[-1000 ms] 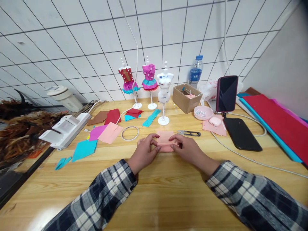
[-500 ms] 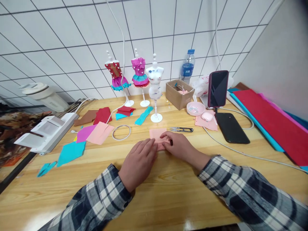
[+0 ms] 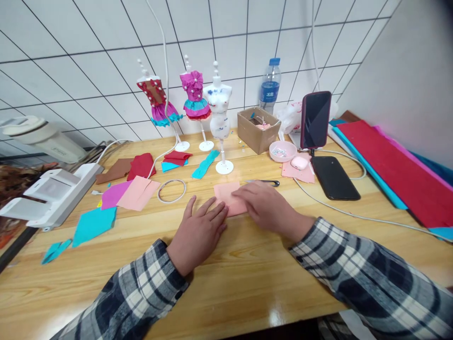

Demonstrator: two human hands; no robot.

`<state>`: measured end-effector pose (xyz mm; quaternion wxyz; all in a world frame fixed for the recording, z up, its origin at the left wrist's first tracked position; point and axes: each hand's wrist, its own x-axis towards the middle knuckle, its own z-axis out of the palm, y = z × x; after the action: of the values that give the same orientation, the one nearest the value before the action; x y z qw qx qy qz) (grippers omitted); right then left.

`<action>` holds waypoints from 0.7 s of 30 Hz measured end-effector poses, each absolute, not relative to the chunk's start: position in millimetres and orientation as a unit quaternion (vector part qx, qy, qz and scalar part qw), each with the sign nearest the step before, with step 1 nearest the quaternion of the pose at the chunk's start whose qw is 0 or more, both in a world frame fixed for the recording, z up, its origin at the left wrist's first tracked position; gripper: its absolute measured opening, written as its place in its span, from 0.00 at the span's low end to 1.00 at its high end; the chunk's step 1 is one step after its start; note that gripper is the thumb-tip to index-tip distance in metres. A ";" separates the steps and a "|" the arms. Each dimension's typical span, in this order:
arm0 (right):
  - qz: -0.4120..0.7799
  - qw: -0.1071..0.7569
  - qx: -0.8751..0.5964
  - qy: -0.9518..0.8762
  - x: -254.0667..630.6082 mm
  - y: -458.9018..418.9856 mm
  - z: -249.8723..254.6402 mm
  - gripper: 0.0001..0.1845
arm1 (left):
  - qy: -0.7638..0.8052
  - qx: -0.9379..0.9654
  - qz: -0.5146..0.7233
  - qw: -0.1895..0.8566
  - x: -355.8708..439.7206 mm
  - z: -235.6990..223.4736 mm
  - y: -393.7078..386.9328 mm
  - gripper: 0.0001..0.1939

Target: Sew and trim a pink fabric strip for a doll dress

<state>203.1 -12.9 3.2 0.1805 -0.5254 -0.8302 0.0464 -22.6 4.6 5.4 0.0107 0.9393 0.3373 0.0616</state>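
A small pink felt piece (image 3: 228,197) lies flat on the wooden table (image 3: 247,283) in front of me. My left hand (image 3: 198,231) lies palm down with fingers stretched out, fingertips at the piece's left edge. My right hand (image 3: 264,205) rests flat over the piece's right side, fingers extended and pressing on it. Small thread snips (image 3: 267,182) lie just behind my right hand. A white doll mannequin (image 3: 219,118) stands behind the felt, beside two dressed mannequins (image 3: 193,97).
Felt scraps (image 3: 138,192) and a ring (image 3: 171,190) lie to the left, with a white device (image 3: 53,191). A cardboard box (image 3: 256,127), pink dish (image 3: 282,151), water bottle (image 3: 269,87), two phones (image 3: 334,177) and felt sheets (image 3: 396,170) sit to the right.
Both hands have gone from pinching the pink felt piece to lying flat on it. The left hand slid back left, and the view shifted leftward and down.
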 end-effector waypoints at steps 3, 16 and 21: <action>0.048 0.124 -0.473 -0.871 199.2 -19.5 8.5 0.16 | 0.343 0.937 0.062 0.025 -21.7 7.6 7.3 0.17; 0.013 0.072 -0.399 -0.914 189.5 -15.8 -0.7 0.12 | 0.315 0.941 0.083 0.088 -25.9 8.0 24.6 0.14; 0.031 0.085 -0.393 -0.915 191.2 -11.7 -2.8 0.14 | 0.326 0.932 0.092 0.127 -27.2 10.0 27.5 0.22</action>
<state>191.2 -11.7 -2.8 0.0855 -0.3930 -0.9150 0.0310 -27.2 27.5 10.0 0.1267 0.9323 0.3262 0.0919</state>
